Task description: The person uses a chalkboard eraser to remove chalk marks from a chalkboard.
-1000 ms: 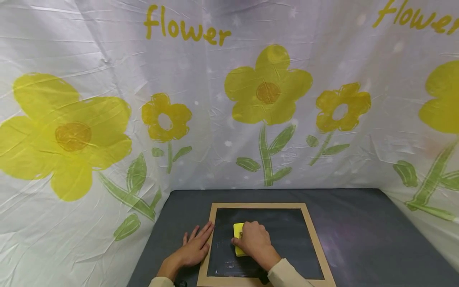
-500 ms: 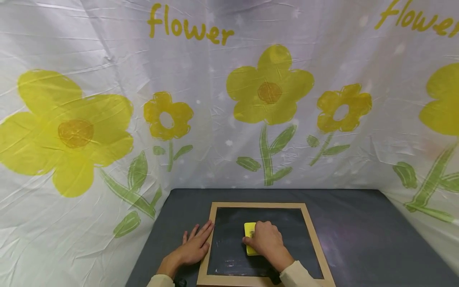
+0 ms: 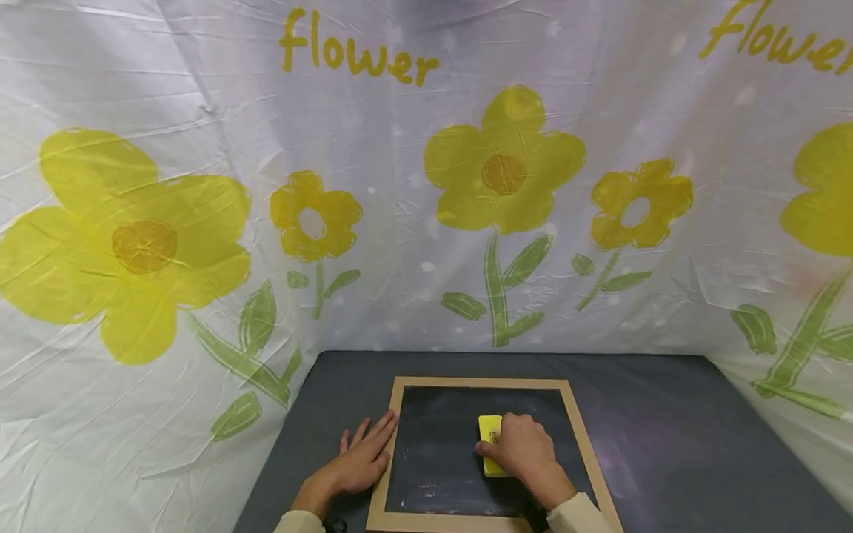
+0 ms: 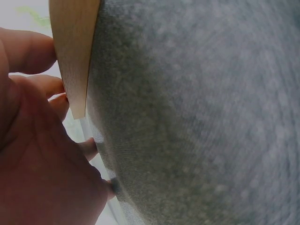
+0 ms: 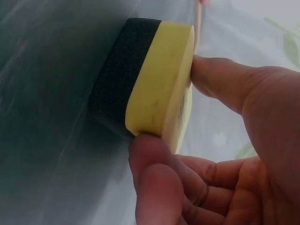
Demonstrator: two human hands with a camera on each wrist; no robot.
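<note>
Right wrist view: the eraser [image 5: 152,82] sits pinched within the right grip [image 5: 265,136].

Two bare hands: the left hand [image 3: 353,466] spread out, the right hand [image 3: 526,448] curled in a grip.
Seen from the head, both reach forward well apart, backs uppermost, out of pale left [image 3: 300,523] and right sleeves [image 3: 580,515]. The left slants forward and rightward, its fingers fanned; the right slants forward and leftward from a bare wrist, its thumb extended leftward, its fingers bent.
</note>
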